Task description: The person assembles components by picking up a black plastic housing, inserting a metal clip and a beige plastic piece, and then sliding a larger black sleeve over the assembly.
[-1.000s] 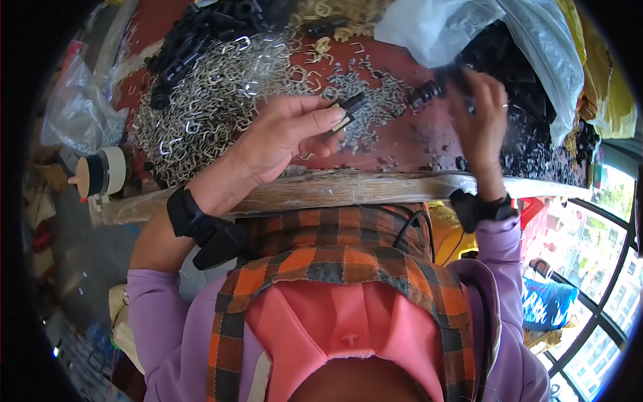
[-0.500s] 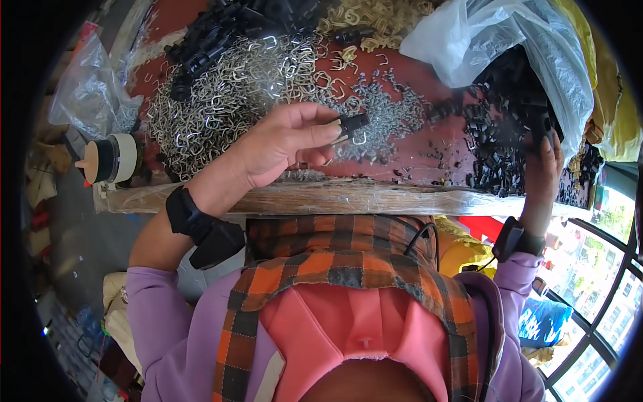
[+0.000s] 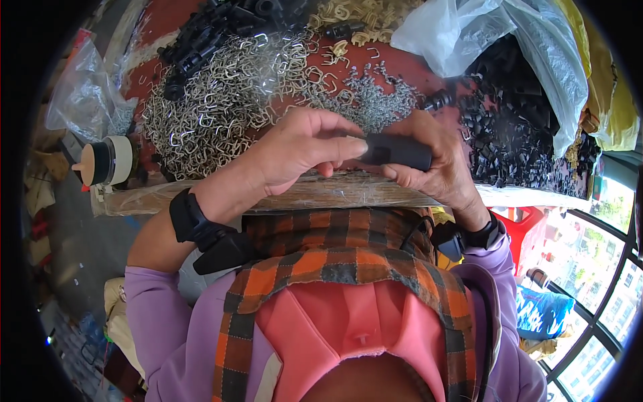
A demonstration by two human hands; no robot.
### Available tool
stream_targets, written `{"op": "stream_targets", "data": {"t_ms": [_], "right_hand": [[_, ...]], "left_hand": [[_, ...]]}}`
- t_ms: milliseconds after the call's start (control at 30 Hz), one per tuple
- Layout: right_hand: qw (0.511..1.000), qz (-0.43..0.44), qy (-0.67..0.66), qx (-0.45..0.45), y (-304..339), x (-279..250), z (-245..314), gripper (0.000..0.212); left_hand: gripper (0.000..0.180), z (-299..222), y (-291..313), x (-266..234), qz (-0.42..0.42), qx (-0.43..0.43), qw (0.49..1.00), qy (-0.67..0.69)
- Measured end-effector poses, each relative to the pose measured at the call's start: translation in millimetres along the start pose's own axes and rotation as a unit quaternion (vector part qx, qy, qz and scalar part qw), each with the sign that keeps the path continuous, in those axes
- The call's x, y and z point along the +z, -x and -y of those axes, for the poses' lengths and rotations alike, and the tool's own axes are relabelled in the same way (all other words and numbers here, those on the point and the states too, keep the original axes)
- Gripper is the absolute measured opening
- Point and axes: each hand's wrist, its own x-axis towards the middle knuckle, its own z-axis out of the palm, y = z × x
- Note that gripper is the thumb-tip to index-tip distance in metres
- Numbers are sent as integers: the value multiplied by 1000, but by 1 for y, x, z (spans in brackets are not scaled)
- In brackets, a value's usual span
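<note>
My right hand (image 3: 439, 157) is wrapped round a black plastic tube-shaped piece (image 3: 400, 151), its thumb along the near side. At that piece's left end, the thumb and fingers of my left hand (image 3: 308, 149) pinch a small black part, mostly hidden by the fingers. The two hands meet over the table's near edge. Behind them lie a spread of small grey metal pieces (image 3: 382, 100) and, to the left, a big heap of bent metal clips (image 3: 201, 114).
Black fittings (image 3: 231, 33) and tan plastic pieces (image 3: 365, 17) are piled at the back. On the right, small black parts (image 3: 502, 144) spread beside a clear plastic bag (image 3: 455, 40). A round tan-and-white object (image 3: 107, 161) stands at the table's left corner. The wooden table edge (image 3: 321, 194) runs before me.
My right hand has come from the black parts at the far right to the middle, bringing the black tube-shaped piece against my left hand's part. My left hand has barely moved.
</note>
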Motion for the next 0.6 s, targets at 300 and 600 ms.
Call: {"op": "stream_targets", "data": {"t_ms": [300, 600], "right_hand": [[973, -5, -142, 184, 11, 12, -4, 38], [998, 61, 25, 21, 5, 0, 6, 62]], "left_hand": [[28, 3, -9, 4, -37, 2, 999, -32], [35, 3, -11, 8, -15, -8, 1000, 1]]}}
